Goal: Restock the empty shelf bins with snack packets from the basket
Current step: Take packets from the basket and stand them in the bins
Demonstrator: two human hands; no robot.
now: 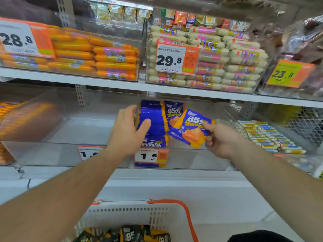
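Left hand [128, 130]: fingers spread, pressed flat against the row of blue packets [152, 123] standing in the clear bin [192, 159].
Right hand [221, 141]: pinches one blue-orange packet [189, 128] at its edge, tilted, beside the row.
Basket [139, 215]: below, holding dark packets [132, 234].
Risk: the row may topple rightward if the left hand lifts early.
Risk: thin pinch; the packet could slip and land flat.
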